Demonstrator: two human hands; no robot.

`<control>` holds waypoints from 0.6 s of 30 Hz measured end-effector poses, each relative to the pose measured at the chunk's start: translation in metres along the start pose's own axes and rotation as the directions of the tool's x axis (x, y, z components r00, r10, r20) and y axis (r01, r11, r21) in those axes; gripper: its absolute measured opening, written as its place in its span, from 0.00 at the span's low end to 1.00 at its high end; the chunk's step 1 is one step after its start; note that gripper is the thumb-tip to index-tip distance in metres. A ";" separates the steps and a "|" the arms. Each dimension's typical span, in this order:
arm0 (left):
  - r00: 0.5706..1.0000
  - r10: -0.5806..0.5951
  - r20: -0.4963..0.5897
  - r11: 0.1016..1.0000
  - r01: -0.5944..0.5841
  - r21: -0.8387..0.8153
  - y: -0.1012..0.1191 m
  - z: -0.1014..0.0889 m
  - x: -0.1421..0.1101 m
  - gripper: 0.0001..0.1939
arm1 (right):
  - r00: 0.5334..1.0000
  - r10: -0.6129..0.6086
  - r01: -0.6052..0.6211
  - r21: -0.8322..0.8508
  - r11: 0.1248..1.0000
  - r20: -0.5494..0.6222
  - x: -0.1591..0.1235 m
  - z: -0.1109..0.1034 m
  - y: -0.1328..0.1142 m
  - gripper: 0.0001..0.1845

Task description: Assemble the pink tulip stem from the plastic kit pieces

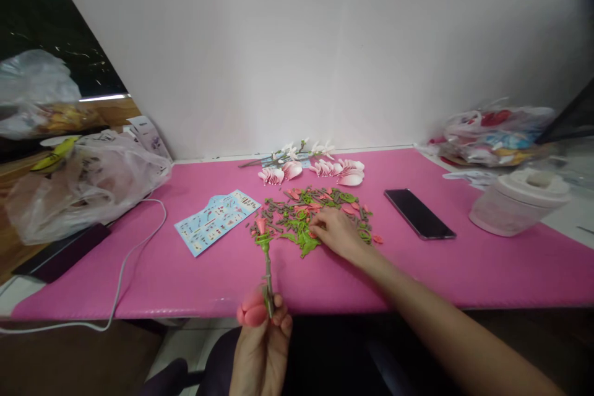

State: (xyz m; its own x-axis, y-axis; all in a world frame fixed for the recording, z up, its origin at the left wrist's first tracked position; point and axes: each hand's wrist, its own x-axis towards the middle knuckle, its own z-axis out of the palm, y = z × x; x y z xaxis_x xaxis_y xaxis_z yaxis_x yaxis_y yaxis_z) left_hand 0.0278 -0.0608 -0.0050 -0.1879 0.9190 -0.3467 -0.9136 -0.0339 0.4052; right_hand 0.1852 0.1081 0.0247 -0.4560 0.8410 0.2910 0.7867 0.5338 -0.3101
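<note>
Near the table's front edge my left hand [266, 337] is closed round a toy flower stem [268, 272]. The stem is brown and upright, with a green collar and a small coral bud at its top. A rounded coral flower head [253, 308] sits low beside the stem, against the same hand. My right hand [335, 230] reaches into a pile of small plastic pieces [297, 213] in green, coral and brown. Its fingers are bent together at the pile's front, by a green leaf piece [306, 242]; what they pinch, if anything, is hidden.
Pale pink petal pieces [327, 168] and a white-flowered branch [297, 151] lie at the back. A printed parts sheet [218, 223] is left of the pile. To the right are a phone [420, 215] and a lidded plastic container [515, 204]. A white cable [127, 260] crosses the left side.
</note>
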 end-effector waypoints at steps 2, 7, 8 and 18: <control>0.999 0.035 0.017 0.999 -0.035 -0.001 0.003 -0.002 0.001 0.12 | 0.999 -0.040 0.040 0.010 0.999 0.007 0.000 0.003 -0.005 0.10; 0.997 0.050 0.059 0.999 -0.049 -0.015 0.009 -0.007 0.005 0.11 | 0.996 -0.087 0.086 0.007 0.996 0.031 0.001 0.008 -0.007 0.10; 0.997 0.043 0.065 0.999 -0.042 -0.025 0.010 -0.008 0.006 0.11 | 0.995 -0.090 0.090 0.004 0.996 0.040 0.001 0.009 -0.007 0.10; 0.990 0.007 0.141 1.000 -0.003 -0.030 0.007 -0.010 0.001 0.12 | 0.992 -0.085 0.090 -0.043 0.995 0.094 0.012 0.026 -0.035 0.11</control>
State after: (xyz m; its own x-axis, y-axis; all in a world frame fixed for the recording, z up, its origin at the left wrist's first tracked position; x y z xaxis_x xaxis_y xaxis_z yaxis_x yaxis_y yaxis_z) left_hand 0.0175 -0.0642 -0.0112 -0.1416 0.9649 -0.2213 -0.9234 -0.0482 0.3808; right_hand 0.1411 0.1021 0.0152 -0.5583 0.7970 0.2304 0.7598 0.6028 -0.2438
